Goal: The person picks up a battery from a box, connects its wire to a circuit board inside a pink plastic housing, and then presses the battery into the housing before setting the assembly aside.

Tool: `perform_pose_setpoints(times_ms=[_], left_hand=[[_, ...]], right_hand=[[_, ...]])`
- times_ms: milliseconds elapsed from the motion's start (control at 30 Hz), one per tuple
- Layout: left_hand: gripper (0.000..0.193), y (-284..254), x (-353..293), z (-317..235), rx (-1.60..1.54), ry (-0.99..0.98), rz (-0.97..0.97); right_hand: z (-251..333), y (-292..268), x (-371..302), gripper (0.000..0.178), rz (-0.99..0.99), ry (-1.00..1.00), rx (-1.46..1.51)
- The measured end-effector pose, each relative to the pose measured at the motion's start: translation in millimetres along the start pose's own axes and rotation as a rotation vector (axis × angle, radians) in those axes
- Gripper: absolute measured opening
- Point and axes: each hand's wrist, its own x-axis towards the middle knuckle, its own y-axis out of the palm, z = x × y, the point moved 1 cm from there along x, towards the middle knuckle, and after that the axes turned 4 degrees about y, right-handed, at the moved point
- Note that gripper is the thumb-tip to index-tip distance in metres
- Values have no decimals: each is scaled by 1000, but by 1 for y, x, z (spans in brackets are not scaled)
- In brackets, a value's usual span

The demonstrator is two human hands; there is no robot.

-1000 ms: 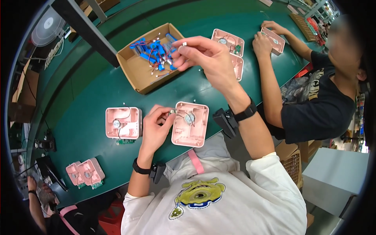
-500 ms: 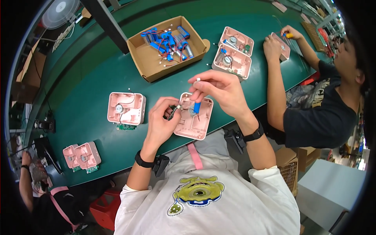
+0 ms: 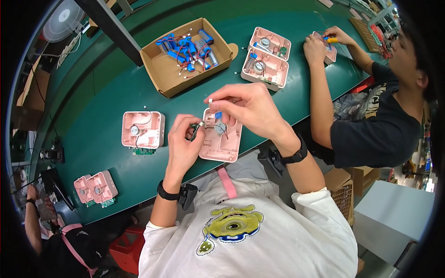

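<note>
A pink plastic housing (image 3: 218, 150) with a round speaker (image 3: 219, 128) in it lies in front of me near the table edge. At its left side my left hand (image 3: 183, 141) pinches a small green circuit board (image 3: 193, 134), mostly covered by the fingers; a white socket (image 3: 201, 123) shows at its tip. Over the housing's far end, my right hand (image 3: 252, 109) holds a small white plug (image 3: 211, 100) between thumb and fingertips. A blue cylindrical battery (image 3: 218, 115) shows beneath that hand, partly hidden by it.
A cardboard box (image 3: 169, 87) of blue batteries stands beyond my hands. Pink housings sit at left (image 3: 143, 129), far left (image 3: 102, 185) and back right (image 3: 271, 51). On the right a co-worker (image 3: 380, 111) handles another housing (image 3: 330, 53). A metal post (image 3: 109, 30) rises behind the box.
The view has shifted, so the table things sit further left. My right hand has lowered toward my left, bringing the plug nearer the socket; less of the battery shows now.
</note>
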Motion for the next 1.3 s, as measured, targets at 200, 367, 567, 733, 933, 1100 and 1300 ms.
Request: perform_pose_setpoints(times_ms=[200, 367, 567, 733, 933, 1100, 1300], left_hand=[[14, 4, -5, 1, -11, -21, -61], [12, 10, -9, 0, -68, -11, -111], [12, 11, -11, 8, -123, -11, -135], [12, 9, -8, 3, -78, 42, -121], [13, 11, -10, -3, -21, 145, -157], [15, 13, -12, -4, 25, 181, -174], [18, 12, -13, -9, 65, 231, -127]], right_hand=[[-9, 16, -9, 10, 73, 107, -183], [-41, 39, -14, 8, -153, -198, -577], [-41, 51, -15, 4, -236, -265, -703], [-45, 52, -15, 4, -227, -249, -697], [-38, 53, -16, 4, -212, -134, -676], [-43, 61, -18, 2, -235, -120, -725], [-45, 63, -21, 2, -255, -132, -677]])
